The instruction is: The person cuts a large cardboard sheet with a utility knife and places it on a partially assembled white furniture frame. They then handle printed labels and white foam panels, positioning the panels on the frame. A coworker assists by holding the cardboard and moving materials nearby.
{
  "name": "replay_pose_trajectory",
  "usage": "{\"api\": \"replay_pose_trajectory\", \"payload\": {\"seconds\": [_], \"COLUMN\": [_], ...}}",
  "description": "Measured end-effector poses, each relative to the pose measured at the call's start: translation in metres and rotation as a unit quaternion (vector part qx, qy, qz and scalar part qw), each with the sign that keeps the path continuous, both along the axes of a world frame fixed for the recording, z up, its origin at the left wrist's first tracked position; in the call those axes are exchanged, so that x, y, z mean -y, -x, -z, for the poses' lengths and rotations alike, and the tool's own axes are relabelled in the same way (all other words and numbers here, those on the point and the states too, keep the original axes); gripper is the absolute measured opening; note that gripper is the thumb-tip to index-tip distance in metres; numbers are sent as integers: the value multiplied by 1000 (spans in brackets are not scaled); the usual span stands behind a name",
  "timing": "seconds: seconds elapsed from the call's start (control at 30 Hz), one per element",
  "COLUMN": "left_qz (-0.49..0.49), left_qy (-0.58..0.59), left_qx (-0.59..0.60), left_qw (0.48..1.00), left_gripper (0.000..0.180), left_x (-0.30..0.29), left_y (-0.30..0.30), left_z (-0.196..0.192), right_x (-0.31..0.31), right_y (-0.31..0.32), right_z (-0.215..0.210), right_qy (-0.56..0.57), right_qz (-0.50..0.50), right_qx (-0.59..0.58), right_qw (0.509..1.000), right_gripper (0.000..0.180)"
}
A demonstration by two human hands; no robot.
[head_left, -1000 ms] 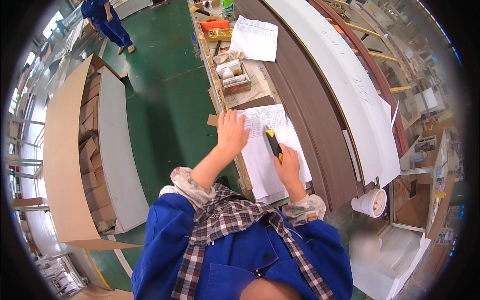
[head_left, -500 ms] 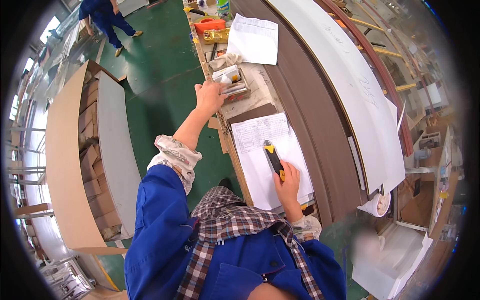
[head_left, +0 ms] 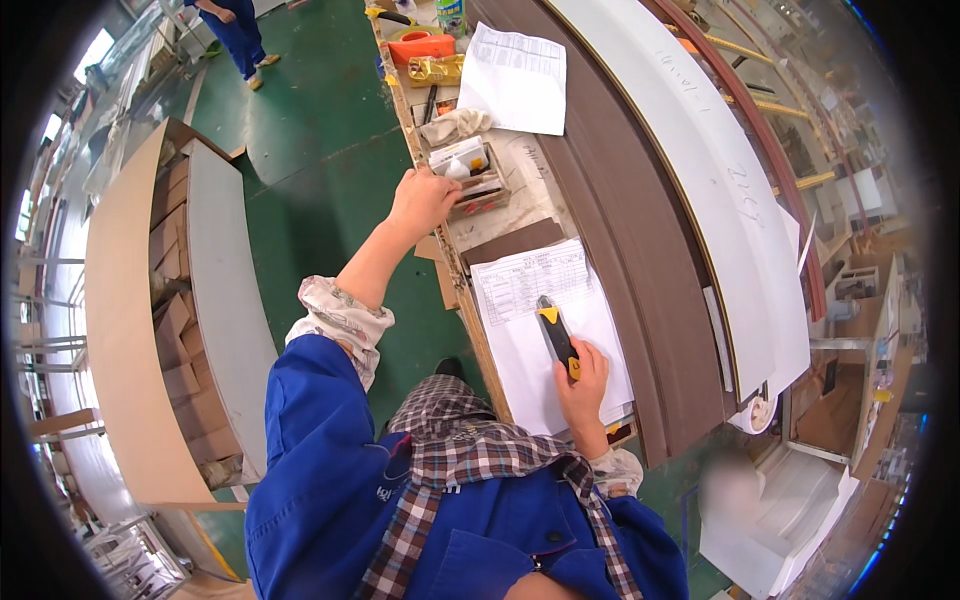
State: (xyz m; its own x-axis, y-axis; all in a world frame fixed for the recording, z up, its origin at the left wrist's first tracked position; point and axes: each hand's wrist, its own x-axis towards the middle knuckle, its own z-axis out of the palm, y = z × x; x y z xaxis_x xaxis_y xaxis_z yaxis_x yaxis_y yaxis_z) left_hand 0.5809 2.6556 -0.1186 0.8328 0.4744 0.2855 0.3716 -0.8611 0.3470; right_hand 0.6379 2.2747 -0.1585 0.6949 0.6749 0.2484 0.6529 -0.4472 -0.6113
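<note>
Right of centre, over papers (head_left: pixel 512 370): utility knife (head_left: pixel 553 332), right hand (head_left: pixel 583 388) grip closed on handle; likely light, stiff, best held there. Above centre: left hand (head_left: pixel 424 203) at small box (head_left: pixel 487 202), grip's hold unclear.

Handwriting on white panel (head_left: pixel 722 200); print on near sheet (head_left: pixel 512 345), far sheet (head_left: pixel 517 80).

1. The utility knife (head_left: pixel 558 338) is coloured black and yellow.
2. The apron (head_left: pixel 500 455) is checked in brown, white and blue.
3. The jacket (head_left: pixel 325 440) is coloured blue.
4. The floor (head_left: pixel 312 185) is coloured green.
</note>
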Motion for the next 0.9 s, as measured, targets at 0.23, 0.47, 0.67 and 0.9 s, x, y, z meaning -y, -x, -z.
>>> {"api": "replay_pose_trajectory", "payload": {"seconds": [0.23, 0.47, 0.67, 0.9], "left_qz": [-3, -8, -14, -14], "left_qy": [-10, 21, 36, 58], "left_qx": [104, 115, 116, 132], "left_qw": [994, 993, 992, 989], "left_gripper": [12, 15, 14, 13], "left_x": [-12, -18, -18, -16], "left_y": [-1, 0, 1, 6], "left_z": [10, 18, 13, 11], "right_x": [-3, -5, -9, -85], "right_y": [0, 0, -3, -34], "right_z": [3, 5, -2, -76], "right_qy": [6, 20, 41, -14], "right_qz": [14, 20, 6, -115], "right_qx": [-1, 2, 4, 54], "right_qw": [1000, 1000, 999, 992], "right_gripper": [45, 45, 46, 47]}}
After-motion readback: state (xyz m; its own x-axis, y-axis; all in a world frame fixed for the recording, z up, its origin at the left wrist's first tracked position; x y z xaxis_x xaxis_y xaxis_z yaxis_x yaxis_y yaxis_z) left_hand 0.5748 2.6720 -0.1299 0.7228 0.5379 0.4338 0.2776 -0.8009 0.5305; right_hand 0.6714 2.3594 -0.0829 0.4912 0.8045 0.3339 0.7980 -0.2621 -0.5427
